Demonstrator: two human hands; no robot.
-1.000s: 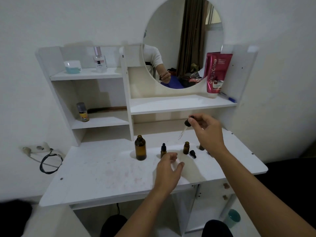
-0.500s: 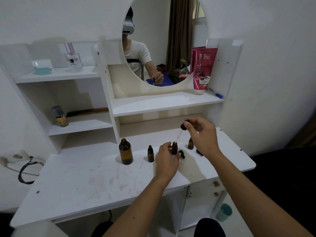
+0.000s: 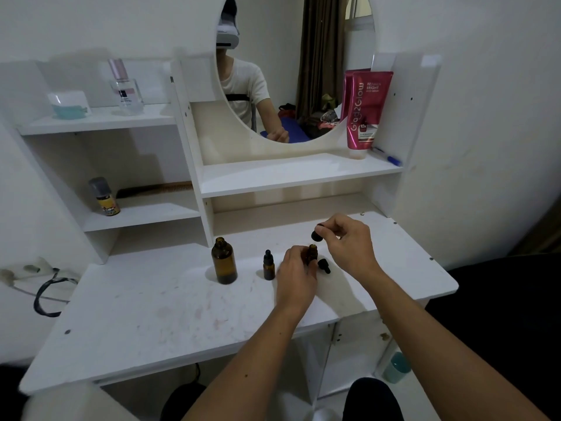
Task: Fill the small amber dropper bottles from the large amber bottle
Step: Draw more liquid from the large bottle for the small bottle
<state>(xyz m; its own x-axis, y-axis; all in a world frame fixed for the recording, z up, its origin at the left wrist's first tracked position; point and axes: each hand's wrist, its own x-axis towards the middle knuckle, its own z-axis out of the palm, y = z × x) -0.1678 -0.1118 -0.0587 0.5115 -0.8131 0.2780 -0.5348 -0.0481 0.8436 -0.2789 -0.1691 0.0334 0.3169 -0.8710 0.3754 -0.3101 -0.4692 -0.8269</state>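
Since the earlier frame, the left hand (image 3: 296,276) has closed its fingers round the open small dropper bottle (image 3: 312,253), and the right hand (image 3: 346,243) has brought the dropper (image 3: 317,235) down directly above that bottle's neck. The right fingertips pinch the black bulb. Hold the bottle upright and centre the pipette before squeezing; the pipette itself cannot be seen. Count: one large amber bottle (image 3: 224,261), uncapped, left of the held bottle; one capped small bottle (image 3: 269,265) between them; one loose cap (image 3: 324,265) just right.
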